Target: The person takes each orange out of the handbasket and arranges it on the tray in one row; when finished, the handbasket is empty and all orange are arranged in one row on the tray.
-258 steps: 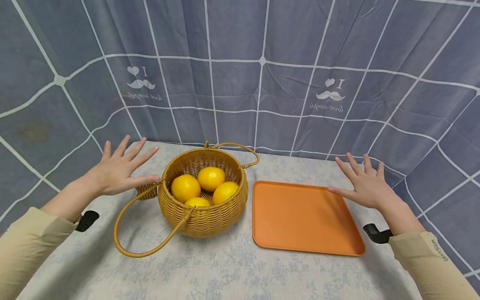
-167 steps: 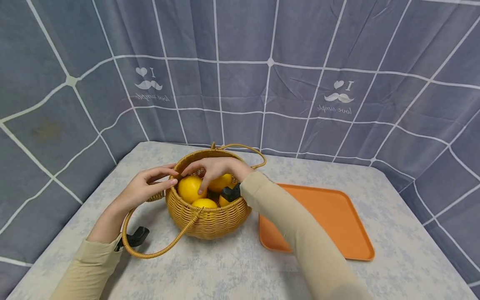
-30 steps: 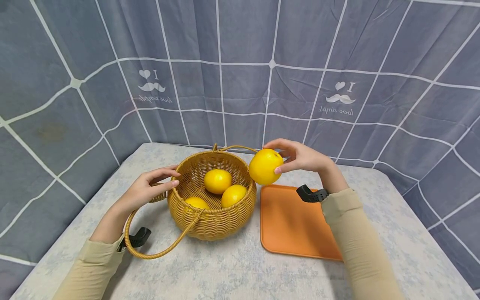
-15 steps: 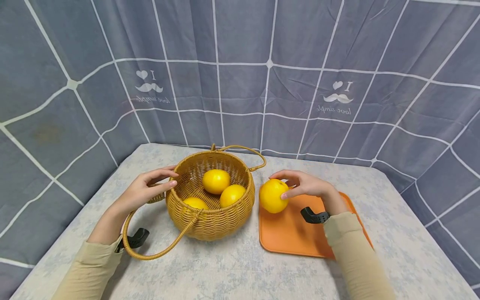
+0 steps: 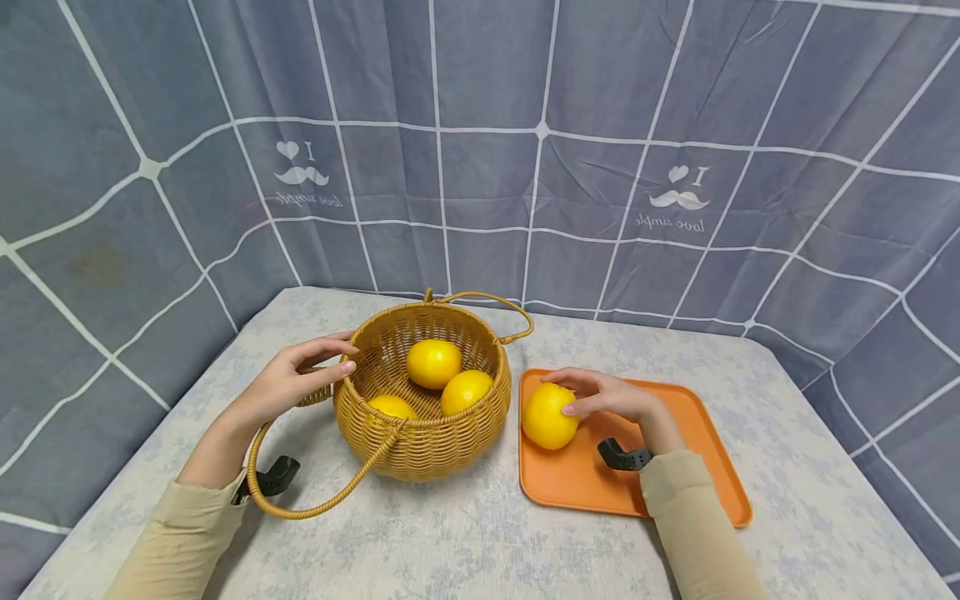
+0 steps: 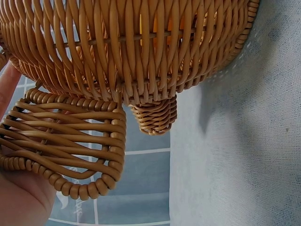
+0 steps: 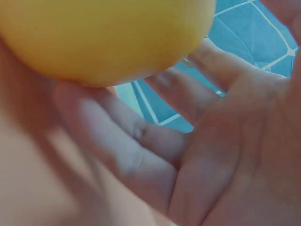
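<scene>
My left hand (image 5: 285, 382) grips the left rim of a round wicker basket (image 5: 423, 450), its thumb and fingers pinching the edge. In the left wrist view a woven side tab (image 6: 66, 143) of the basket hides part of that hand. Inside the basket lie three yellow citrus fruits (image 5: 434, 364), round like oranges. Over the left part of an orange tray (image 5: 600, 483), my right hand (image 5: 611, 398) holds another yellow citrus fruit (image 5: 550, 417) between thumb and fingers. Whether this fruit touches the tray I cannot tell. The right wrist view shows its underside close up above the fingers (image 7: 136, 155).
One basket handle (image 5: 300, 510) loops out over the table (image 5: 450, 542) at the front left; the other handle (image 5: 495, 295) sticks out at the back right. A grey-blue checked curtain (image 5: 480, 183) stands behind and on both sides.
The right hand has lifted the fruit out of the basket, carried it right past the rim, and lowered it over the tray. The left hand stays on the rim.
</scene>
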`<state>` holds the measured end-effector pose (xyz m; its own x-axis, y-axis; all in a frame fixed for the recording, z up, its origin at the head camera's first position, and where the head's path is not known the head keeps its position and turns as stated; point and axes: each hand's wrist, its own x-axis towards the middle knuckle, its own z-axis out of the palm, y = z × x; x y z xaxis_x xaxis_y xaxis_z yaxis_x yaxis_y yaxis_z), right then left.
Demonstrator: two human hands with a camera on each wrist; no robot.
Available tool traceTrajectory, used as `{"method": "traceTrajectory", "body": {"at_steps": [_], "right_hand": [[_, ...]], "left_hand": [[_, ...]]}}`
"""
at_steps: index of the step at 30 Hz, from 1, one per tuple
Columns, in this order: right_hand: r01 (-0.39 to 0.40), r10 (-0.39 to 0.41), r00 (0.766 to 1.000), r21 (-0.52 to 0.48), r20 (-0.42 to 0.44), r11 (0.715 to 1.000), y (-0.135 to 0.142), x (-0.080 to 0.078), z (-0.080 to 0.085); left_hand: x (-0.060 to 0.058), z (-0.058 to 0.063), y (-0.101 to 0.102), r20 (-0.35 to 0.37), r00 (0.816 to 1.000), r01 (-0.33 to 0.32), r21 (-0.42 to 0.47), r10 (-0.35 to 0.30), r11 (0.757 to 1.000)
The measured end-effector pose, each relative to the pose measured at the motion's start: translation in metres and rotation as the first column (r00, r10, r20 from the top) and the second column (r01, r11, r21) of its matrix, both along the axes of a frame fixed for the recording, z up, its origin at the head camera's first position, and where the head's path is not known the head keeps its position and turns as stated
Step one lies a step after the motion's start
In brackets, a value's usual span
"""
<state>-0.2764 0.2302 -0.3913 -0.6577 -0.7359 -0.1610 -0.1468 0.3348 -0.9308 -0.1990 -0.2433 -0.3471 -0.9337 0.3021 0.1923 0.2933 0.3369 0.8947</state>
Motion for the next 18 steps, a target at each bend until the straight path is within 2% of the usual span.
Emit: {"method": "traceTrajectory", "body": {"at_steps": [4,12,16,18], "right_hand": [[0.040,-0.040,0.999,-0.041,-0.012,0.998,-0.0021,0.0016,-0.0048],[0.101,-0.102,0.994,-0.020,-0.047,0.995,-0.0064,0.0046,-0.0050],[0.112,-0.113,0.993,-0.024,-0.037,0.993,-0.0087,0.0052,-0.0038],[0.097,-0.098,0.993,-0.014,-0.065,0.995,-0.0103,0.0056,-0.0033]], "left_hand": [[0.0004,0.0004,0.0001,0.000,1.000,-0.001,-0.004,0.001,1.000],[0.0002,0.0003,0.0001,-0.008,1.000,0.001,-0.009,-0.001,1.000],[0.0000,0.0003,0.0002,-0.013,1.000,0.000,-0.007,0.000,1.000],[0.0000,0.0004,0.0003,-0.011,1.000,0.000,-0.006,0.000,1.000]]}}
